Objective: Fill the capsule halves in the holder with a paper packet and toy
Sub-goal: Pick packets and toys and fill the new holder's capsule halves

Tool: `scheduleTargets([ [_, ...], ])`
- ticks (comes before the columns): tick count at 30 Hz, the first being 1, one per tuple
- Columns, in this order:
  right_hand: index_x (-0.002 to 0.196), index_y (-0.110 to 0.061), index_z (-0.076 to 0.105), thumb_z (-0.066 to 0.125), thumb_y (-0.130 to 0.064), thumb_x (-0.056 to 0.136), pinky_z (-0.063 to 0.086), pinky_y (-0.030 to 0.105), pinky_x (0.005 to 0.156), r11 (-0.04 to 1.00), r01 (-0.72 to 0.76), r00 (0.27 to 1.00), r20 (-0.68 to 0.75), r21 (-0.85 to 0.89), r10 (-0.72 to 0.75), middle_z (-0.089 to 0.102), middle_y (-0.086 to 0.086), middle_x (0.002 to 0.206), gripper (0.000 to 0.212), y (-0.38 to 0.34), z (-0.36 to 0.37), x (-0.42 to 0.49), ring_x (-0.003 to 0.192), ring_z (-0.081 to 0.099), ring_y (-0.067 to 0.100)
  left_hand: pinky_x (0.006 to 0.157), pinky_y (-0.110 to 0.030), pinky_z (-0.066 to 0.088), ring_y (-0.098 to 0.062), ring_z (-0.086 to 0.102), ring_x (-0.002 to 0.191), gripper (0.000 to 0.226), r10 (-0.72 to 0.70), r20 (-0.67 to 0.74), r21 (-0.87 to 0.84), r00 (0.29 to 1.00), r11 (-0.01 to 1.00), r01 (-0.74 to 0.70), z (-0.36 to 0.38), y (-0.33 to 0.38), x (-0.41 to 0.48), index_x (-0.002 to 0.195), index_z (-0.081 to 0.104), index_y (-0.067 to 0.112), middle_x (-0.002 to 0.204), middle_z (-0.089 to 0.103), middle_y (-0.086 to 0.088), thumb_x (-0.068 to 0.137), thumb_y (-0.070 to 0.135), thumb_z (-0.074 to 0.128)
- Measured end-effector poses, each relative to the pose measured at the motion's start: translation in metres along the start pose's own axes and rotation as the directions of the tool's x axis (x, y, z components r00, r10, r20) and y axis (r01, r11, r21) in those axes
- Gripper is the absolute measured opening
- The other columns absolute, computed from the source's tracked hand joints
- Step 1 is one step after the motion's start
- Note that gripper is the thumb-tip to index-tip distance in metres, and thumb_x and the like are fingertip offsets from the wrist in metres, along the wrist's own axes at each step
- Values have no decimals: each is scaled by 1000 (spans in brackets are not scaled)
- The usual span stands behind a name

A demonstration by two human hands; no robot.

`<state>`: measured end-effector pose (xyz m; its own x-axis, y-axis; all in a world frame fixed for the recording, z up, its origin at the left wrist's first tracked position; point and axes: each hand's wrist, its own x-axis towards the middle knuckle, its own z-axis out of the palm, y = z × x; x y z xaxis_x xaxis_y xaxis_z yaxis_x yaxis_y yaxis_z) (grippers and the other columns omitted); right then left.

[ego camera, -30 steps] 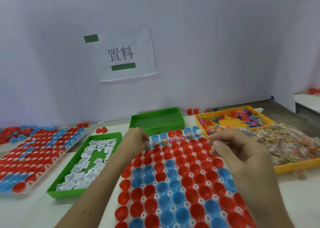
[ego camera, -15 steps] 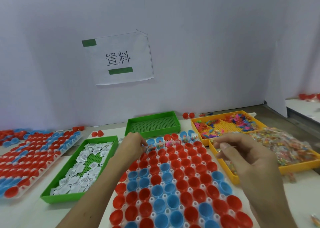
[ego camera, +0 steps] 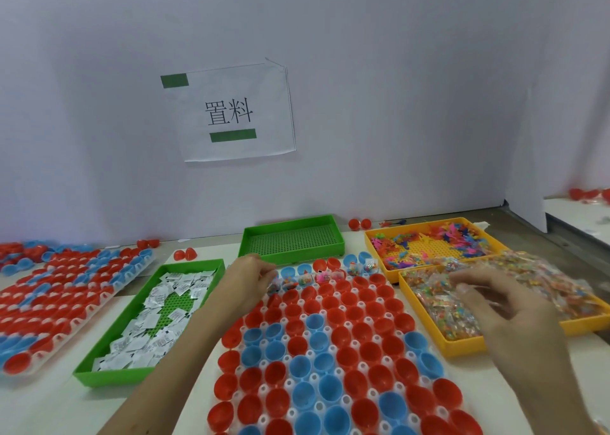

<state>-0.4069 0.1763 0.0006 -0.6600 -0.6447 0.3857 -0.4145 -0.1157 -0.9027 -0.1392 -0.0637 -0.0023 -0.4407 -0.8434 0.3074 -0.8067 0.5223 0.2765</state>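
The left hand (ego camera: 251, 274) sits at the far-left corner of the capsule holder (ego camera: 345, 400), its fingers (ego camera: 269, 271) bunched together; whether they pinch anything cannot be told. The right hand (ego camera: 501, 306), blurred, hovers with fingers loosely spread over the bagged toys (ego camera: 534, 276) in the yellow tray (ego camera: 425, 324). Paper packets (ego camera: 158, 297) lie in the green tray (ego camera: 109, 377) on the surface. Only the holder's far row of capsule halves (ego camera: 325, 275) holds toys.
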Motion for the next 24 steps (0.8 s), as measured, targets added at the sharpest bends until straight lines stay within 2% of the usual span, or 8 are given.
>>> scheduleTargets([
  [3,122,-33,65,68,-25,93,42,43,101,901,-82,976,147,-425,158,59,-3,136,30,20,-2,8,128,50,24,88,-40,54,-23,63,98,28,-93,-169,38,981,994,101,-9,-17,-4,123,71,18,112,67,-7,99,21,57],
  [6,145,-32,47,58,-37,98,24,50,117,728,-101,915,224,-678,336,36,-4,158,48,30,-1,11,145,32,25,89,-42,56,-23,64,101,32,-315,-175,172,933,923,344,-18,-45,-15,126,67,18,124,66,-9,96,17,57],
  [9,138,-32,56,60,-30,98,25,52,117,738,-99,920,221,-668,324,44,-5,154,40,33,0,11,142,37,24,81,-38,58,-18,65,88,21,-491,-71,271,868,829,490,-23,-69,-28,107,69,14,106,71,-4,99,25,52],
  [12,121,-35,67,67,-20,93,32,53,111,788,-146,934,180,-599,309,56,0,140,32,30,-1,10,130,49,28,61,-28,54,-14,64,66,39,-515,-10,197,857,839,507,-21,-77,-33,83,68,9,74,68,-1,103,36,50],
  [14,101,-43,67,69,-15,91,37,54,107,832,-165,943,161,-529,290,64,-1,121,30,26,0,7,118,56,28,63,-30,56,-15,64,63,42,-512,-26,161,858,845,509,-19,-79,-35,75,64,9,68,66,-2,103,37,49],
  [16,88,-45,64,70,-12,90,38,53,106,856,-175,949,147,-487,278,68,-4,109,33,23,0,5,114,58,27,69,-33,57,-16,63,64,38,-515,-43,134,856,846,516,-18,-83,-36,75,64,8,70,67,-4,103,30,51],
  [19,87,-45,64,70,-14,90,39,53,106,857,-185,951,132,-481,279,71,-3,109,31,23,1,5,115,58,28,80,-38,60,-19,68,78,19,-478,-35,92,877,873,479,-19,-91,-37,94,77,8,95,76,-8,94,4,59],
  [24,87,-40,72,74,-16,87,42,54,103,887,-175,963,113,-427,245,74,0,108,24,29,-1,10,113,62,28,88,-38,57,-23,69,88,27,-455,-58,10,889,890,456,-20,-92,-38,96,79,7,101,77,-12,85,-8,60],
])
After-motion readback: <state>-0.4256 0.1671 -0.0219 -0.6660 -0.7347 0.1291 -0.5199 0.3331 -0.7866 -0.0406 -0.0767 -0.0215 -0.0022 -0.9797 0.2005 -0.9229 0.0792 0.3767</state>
